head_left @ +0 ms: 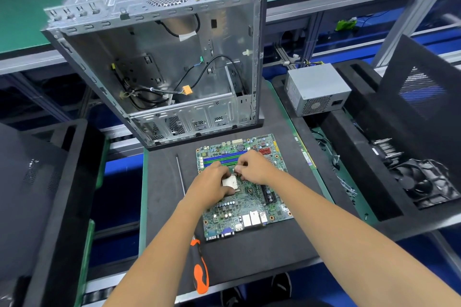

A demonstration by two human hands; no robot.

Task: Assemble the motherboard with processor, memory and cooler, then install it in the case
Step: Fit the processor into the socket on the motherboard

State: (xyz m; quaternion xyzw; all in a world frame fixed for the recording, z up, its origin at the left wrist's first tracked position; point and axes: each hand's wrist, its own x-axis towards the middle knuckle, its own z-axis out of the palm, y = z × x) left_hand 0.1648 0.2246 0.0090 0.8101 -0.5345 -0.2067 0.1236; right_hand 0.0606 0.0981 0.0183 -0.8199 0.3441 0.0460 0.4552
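A green motherboard [249, 209] lies flat on the black mat, with blue and green memory slots [224, 157] at its far side. The silver processor [230, 181] sits at the socket in the board's middle. My left hand [212, 182] curls round the processor's left and near edges. My right hand [254, 167] pinches at the socket's far right corner, fingers bent; what it pinches is hidden. The open metal case [174, 57] stands tilted behind the board. A black cooler fan [421, 182] rests in the right foam tray. A memory stick [308, 157] lies beside the board.
An orange-and-black screwdriver [200, 266] lies on the mat [164, 182] by my left forearm. A thin metal rod [180, 172] lies left of the board. A grey power supply [316, 90] sits at the back right. Black foam trays [349, 157] flank the mat.
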